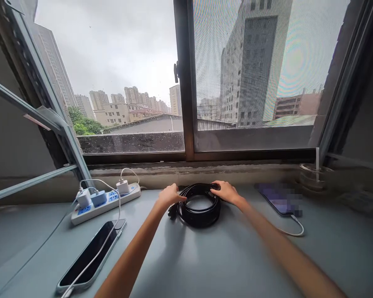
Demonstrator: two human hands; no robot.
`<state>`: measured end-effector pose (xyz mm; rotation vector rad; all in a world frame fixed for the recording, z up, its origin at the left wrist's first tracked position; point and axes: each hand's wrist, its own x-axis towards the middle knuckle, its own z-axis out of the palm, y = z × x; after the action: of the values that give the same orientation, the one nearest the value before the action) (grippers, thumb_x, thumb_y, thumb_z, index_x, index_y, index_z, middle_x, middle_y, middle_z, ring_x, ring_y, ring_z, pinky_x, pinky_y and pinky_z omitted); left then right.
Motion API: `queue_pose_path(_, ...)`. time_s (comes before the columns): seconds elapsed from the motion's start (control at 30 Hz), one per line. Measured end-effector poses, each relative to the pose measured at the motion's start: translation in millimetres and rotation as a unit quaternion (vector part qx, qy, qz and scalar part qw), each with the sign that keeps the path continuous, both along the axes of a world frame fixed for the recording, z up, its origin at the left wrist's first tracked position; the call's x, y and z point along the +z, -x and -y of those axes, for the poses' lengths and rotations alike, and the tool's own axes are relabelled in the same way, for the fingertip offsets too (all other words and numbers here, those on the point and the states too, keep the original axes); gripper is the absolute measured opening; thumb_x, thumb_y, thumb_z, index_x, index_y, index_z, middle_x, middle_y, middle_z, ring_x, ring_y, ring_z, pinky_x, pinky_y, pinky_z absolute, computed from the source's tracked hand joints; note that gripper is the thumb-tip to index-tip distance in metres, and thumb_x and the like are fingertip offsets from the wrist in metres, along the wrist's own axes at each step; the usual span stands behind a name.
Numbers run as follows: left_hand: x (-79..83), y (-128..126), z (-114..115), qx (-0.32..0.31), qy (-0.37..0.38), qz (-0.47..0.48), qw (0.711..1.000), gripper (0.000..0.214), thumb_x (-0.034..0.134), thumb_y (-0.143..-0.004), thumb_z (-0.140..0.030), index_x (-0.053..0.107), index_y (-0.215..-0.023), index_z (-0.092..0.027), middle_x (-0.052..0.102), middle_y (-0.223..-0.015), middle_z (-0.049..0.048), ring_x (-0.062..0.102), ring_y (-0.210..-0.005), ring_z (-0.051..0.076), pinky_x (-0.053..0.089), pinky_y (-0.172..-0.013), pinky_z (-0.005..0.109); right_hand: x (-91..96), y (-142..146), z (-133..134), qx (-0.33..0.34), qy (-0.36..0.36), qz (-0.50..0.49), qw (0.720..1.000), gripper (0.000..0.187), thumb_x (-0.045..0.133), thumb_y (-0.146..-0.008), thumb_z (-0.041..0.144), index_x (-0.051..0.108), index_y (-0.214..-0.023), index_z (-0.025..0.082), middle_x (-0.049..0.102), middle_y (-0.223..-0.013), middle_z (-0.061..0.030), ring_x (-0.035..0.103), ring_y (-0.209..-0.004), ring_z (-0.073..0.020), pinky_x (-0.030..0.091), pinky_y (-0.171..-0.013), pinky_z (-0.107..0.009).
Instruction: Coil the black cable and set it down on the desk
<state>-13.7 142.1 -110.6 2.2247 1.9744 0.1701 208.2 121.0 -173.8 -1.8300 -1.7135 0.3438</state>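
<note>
A coil of black cable (pixel 199 215) lies on the grey table (pixel 224 260) near the window sill. My left hand (pixel 169 195) rests on the coil's left side, fingers curled over the strands near a black plug at its edge. My right hand (pixel 226 191) grips the coil's upper right part, fingers closed round the cable. Both forearms reach forward from the bottom of the view.
A white and blue power strip (pixel 107 203) with several chargers sits at the left. A dark phone (pixel 91 253) on a white lead lies at the front left. Another phone (pixel 279 198) on a lead lies at the right, beside a glass cup (pixel 313 176) with a straw.
</note>
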Motion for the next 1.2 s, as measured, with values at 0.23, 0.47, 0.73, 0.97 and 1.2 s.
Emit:
queue_pose_path(0.23,38.9,8,8,0.009,-0.095,0.046,0.994,0.039,0.048,-0.081,-0.052,0.060,-0.101,-0.022,0.065,-0.111,0.0072,0.058,-0.106,0.025,0.043,-0.081,0.032,17.3,-5,2,-0.049,-0.039,-0.009,0.998,0.047,0.053,-0.082,0.050,0.061,-0.118,0.020,0.062,-0.119,-0.0096,0.057,-0.110,-0.0267,0.042,-0.090,-0.038)
queue_pose_path(0.47,7.8,33,-24,0.067,-0.121,0.031,0.990,0.038,0.037,-0.088,-0.044,0.062,-0.101,-0.018,0.066,-0.112,0.0125,0.060,-0.104,0.026,0.044,-0.078,0.032,12.8,-15,-5,-0.055,-0.074,-0.071,0.993,0.043,0.036,-0.091,0.050,0.068,-0.097,0.022,0.067,-0.106,-0.0054,0.061,-0.100,-0.0208,0.044,-0.081,-0.031)
queue_pose_path(0.73,-61.0,43,-35,0.050,-0.092,-0.053,0.993,0.047,0.029,-0.091,-0.037,0.071,-0.086,-0.017,0.069,-0.105,0.0158,0.063,-0.102,0.028,0.045,-0.078,0.033,-42.0,-9,-20,0.011,-0.068,-0.130,0.989,0.035,0.046,-0.093,0.043,0.064,-0.094,0.012,0.066,-0.093,-0.0039,0.063,-0.087,-0.0166,0.050,-0.082,-0.037)
queue_pose_path(0.97,-67.9,43,-41,0.039,-0.109,-0.081,0.990,0.052,0.023,-0.091,-0.035,0.071,-0.095,-0.018,0.068,-0.107,0.0148,0.062,-0.102,0.030,0.045,-0.076,0.036,-45.4,-9,-17,-0.014,-0.096,-0.078,0.992,0.035,0.049,-0.092,0.042,0.063,-0.088,0.011,0.063,-0.083,-0.0007,0.062,-0.077,-0.0156,0.051,-0.074,-0.033)
queue_pose_path(1.2,-70.0,42,-41,0.046,-0.117,-0.090,0.988,0.051,0.023,-0.091,-0.034,0.071,-0.095,-0.019,0.069,-0.106,0.0136,0.063,-0.101,0.030,0.045,-0.074,0.034,-41.5,0,-3,-0.075,-0.124,0.019,0.989,0.033,0.046,-0.094,0.038,0.060,-0.078,0.014,0.063,-0.083,-0.0028,0.060,-0.082,-0.0138,0.048,-0.079,-0.034)
